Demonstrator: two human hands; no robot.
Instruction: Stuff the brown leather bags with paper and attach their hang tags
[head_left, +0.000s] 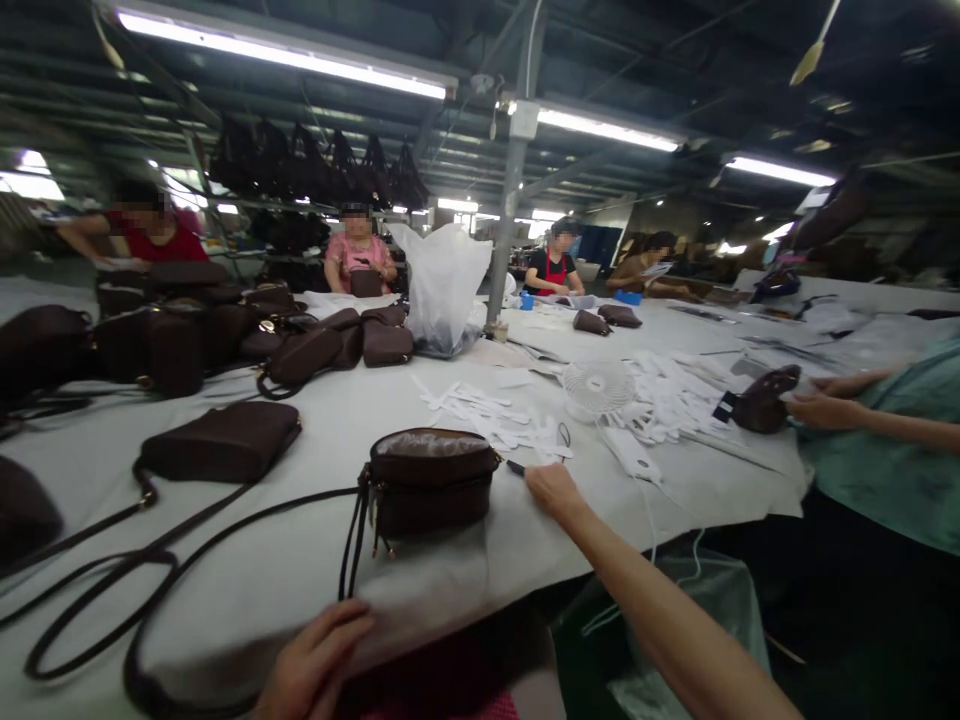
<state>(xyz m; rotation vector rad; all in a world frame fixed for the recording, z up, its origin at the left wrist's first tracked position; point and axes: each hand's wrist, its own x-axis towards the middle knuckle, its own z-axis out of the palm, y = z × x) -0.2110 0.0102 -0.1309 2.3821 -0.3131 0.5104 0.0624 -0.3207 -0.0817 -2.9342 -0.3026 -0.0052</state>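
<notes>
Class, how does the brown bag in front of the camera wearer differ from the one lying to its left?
The front bag stands upright; the left bag lies down. The front bag's top is open on pale, crinkled filling; the left bag shows no opening from here. The front bag is close to the right hand; the left bag is farther off. Both are dark brown.

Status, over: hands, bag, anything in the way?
Left hand by table edge; right hand gripping slim dark piece. Brown bag upright, plastic showing on top. Strap looped left; white strips beyond.
</notes>
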